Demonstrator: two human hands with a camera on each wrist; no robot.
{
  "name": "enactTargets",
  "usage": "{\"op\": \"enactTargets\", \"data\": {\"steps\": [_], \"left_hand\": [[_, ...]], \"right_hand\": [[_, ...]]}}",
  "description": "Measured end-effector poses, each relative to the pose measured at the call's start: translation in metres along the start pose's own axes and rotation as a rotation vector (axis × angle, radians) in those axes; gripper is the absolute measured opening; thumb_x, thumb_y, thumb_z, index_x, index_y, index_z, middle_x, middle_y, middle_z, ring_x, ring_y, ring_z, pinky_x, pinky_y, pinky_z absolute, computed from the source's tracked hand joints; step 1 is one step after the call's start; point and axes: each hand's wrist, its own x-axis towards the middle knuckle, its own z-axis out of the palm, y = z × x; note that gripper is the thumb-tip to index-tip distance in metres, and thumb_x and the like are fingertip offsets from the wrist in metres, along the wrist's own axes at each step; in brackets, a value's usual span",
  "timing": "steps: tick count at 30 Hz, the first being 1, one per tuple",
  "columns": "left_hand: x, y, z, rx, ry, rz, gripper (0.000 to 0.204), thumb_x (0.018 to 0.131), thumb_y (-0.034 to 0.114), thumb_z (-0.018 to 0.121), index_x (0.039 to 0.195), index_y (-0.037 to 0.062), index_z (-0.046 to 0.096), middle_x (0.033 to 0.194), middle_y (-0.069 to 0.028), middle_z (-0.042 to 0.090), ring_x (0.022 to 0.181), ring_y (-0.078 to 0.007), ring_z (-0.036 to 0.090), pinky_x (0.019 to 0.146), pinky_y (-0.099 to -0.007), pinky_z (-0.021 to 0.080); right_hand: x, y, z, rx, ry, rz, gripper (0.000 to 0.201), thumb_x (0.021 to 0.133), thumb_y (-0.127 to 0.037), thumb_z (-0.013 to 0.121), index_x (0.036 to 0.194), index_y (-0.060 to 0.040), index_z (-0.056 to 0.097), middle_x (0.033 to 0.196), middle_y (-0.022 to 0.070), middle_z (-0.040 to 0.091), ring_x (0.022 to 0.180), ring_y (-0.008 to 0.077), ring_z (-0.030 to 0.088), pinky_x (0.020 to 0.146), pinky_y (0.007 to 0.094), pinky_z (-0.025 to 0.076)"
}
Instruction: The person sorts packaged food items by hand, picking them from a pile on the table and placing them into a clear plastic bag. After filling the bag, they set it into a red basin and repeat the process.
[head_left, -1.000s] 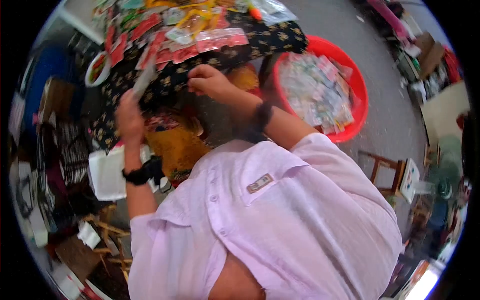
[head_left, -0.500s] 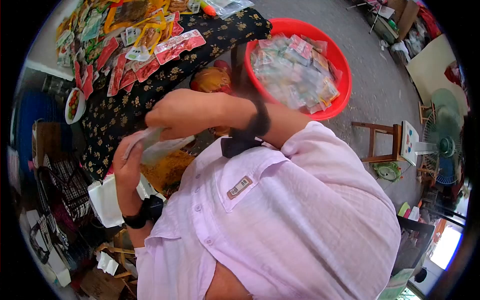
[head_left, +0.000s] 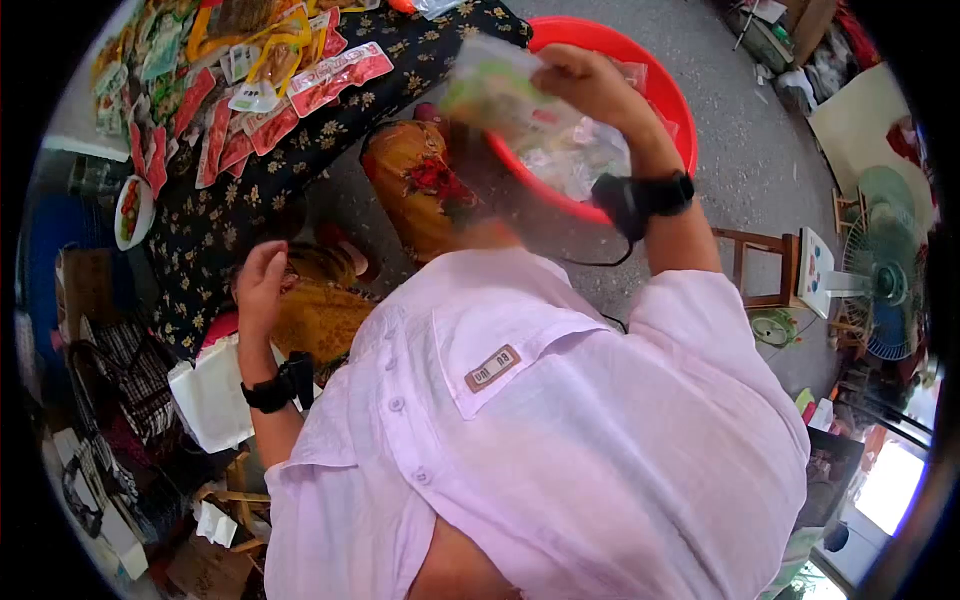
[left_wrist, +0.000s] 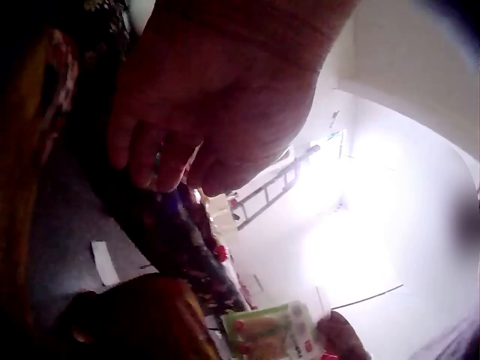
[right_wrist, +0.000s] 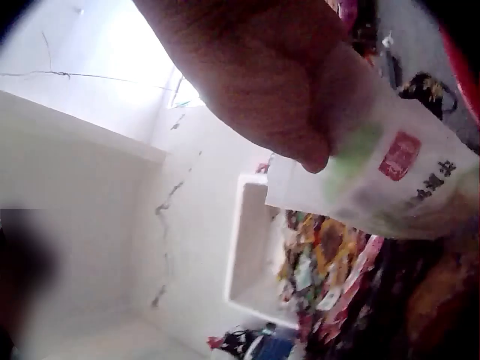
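Note:
My right hand (head_left: 600, 95) pinches a clear plastic food packet (head_left: 490, 85) with green print by one end. It hangs beside and partly over the near-left rim of the red tub (head_left: 680, 95). In the right wrist view the packet (right_wrist: 401, 161) shows a red label and dark characters, with the thumb lying across it. Inside the tub lies a pile of similar packets (head_left: 570, 165). Off to the left, my left hand (head_left: 260, 295) is low beside the cloth-covered table, its fingers loosely bent around nothing in the left wrist view.
Several red and yellow snack packets (head_left: 340, 75) lie heaped on the table's dark flowered cloth (head_left: 215, 245). A white bowl (head_left: 135, 212) stands at its left. A white box (head_left: 205, 405) sits by my left forearm. At right are a wooden stool (head_left: 770, 270) and a fan (head_left: 885, 280).
A second ago the left hand held a pale packet; then both hands met at it. Now the right hand has carried the packet right to the tub, and the left hand has let go.

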Motion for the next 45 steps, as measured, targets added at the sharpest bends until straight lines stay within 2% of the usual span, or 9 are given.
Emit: {"op": "enactTargets", "data": {"steps": [12, 13, 14, 16, 20, 24, 29, 35, 45], "left_hand": [[-0.007, -0.082, -0.027, 0.884, 0.324, 0.453, 0.015, 0.068, 0.011, 0.053, 0.08, 0.0022, 0.054, 0.091, -0.0138, 0.053, 0.091, -0.032, 0.046, 0.081, -0.04, 0.035], [-0.011, -0.082, -0.027, 0.89, 0.349, 0.484, 0.014, 0.068, 0.011, 0.053, 0.08, 0.0027, 0.054, 0.091, -0.0133, 0.053, 0.092, -0.0315, 0.046, 0.081, -0.0401, 0.035], [-0.015, -0.081, -0.028, 0.902, 0.38, 0.512, 0.014, 0.068, 0.012, 0.053, 0.079, 0.0032, 0.054, 0.092, -0.0127, 0.054, 0.092, -0.0309, 0.046, 0.081, -0.0402, 0.035], [-0.021, -0.083, -0.025, 0.968, 0.458, 0.425, 0.015, 0.067, 0.012, 0.053, 0.079, 0.0042, 0.055, 0.096, -0.011, 0.053, 0.097, -0.0311, 0.044, 0.082, -0.0395, 0.035], [-0.027, -0.073, -0.024, 0.876, 0.477, 0.426, 0.015, 0.068, 0.011, 0.052, 0.081, 0.0025, 0.054, 0.096, -0.0121, 0.052, 0.097, -0.031, 0.044, 0.082, -0.0396, 0.034], [-0.039, -0.086, -0.035, 0.661, 0.647, 0.336, 0.019, 0.07, 0.011, 0.051, 0.085, -0.0005, 0.052, 0.095, -0.0155, 0.051, 0.094, -0.0321, 0.044, 0.082, -0.0389, 0.034], [-0.066, -0.135, -0.072, 0.783, 0.911, 0.082, 0.021, 0.073, 0.012, 0.05, 0.088, -0.002, 0.052, 0.095, -0.0168, 0.051, 0.093, -0.033, 0.044, 0.082, -0.038, 0.034], [-0.121, -0.196, -0.124, 1.057, 1.182, -0.262, 0.04, 0.068, 0.02, 0.053, 0.102, 0.001, 0.048, 0.102, -0.0175, 0.048, 0.102, -0.0298, 0.04, 0.087, -0.0376, 0.031], [-0.15, -0.234, -0.147, 0.781, 0.777, -0.764, 0.045, 0.069, 0.027, 0.051, 0.106, 0.0033, 0.046, 0.102, -0.0182, 0.05, 0.095, -0.0321, 0.047, 0.08, -0.0401, 0.038]], "right_hand": [[0.012, 0.132, -0.031, -1.244, -0.036, 0.237, 0.016, 0.072, -0.012, 0.041, 0.074, -0.0064, 0.057, 0.073, 0.0161, 0.057, 0.069, 0.0334, 0.055, 0.059, 0.0436, 0.043], [-0.009, 0.135, -0.026, -1.096, 0.061, 0.047, 0.015, 0.07, -0.01, 0.044, 0.072, -0.0067, 0.057, 0.07, 0.0161, 0.056, 0.067, 0.0335, 0.055, 0.059, 0.0436, 0.043], [-0.021, 0.102, -0.012, -1.097, 0.055, 0.226, 0.013, 0.068, -0.007, 0.045, 0.072, -0.0067, 0.058, 0.071, 0.0164, 0.056, 0.069, 0.0332, 0.055, 0.06, 0.0431, 0.043], [-0.057, 0.192, -0.003, -1.175, -0.279, 0.497, 0.018, 0.066, -0.006, 0.047, 0.081, -0.0073, 0.056, 0.078, 0.016, 0.056, 0.076, 0.0325, 0.054, 0.065, 0.0429, 0.042], [-0.1, 0.235, 0.022, -0.941, -0.001, 0.721, 0.016, 0.067, -0.009, 0.049, 0.082, -0.0052, 0.053, 0.084, 0.0156, 0.056, 0.08, 0.0343, 0.052, 0.068, 0.0419, 0.041], [-0.046, 0.23, 0.041, -0.568, 0.116, 0.337, 0.014, 0.07, -0.01, 0.05, 0.081, -0.0027, 0.051, 0.082, 0.0166, 0.055, 0.078, 0.0341, 0.052, 0.066, 0.0386, 0.041], [0.027, 0.107, 0.101, -0.133, 0.164, 0.018, 0.011, 0.072, -0.005, 0.048, 0.082, -0.0003, 0.05, 0.077, 0.0172, 0.053, 0.074, 0.0321, 0.052, 0.065, 0.0328, 0.041], [0.044, 0.053, 0.17, -0.301, 0.006, -0.247, 0.015, 0.071, -0.003, 0.051, 0.086, 0.0007, 0.05, 0.087, 0.0152, 0.053, 0.079, 0.0287, 0.052, 0.069, 0.032, 0.041], [0.044, 0.061, 0.191, -0.426, -0.034, -0.305, 0.017, 0.073, -0.005, 0.048, 0.088, 0.0013, 0.051, 0.101, 0.0171, 0.048, 0.096, 0.0317, 0.044, 0.083, 0.0361, 0.034]]}}
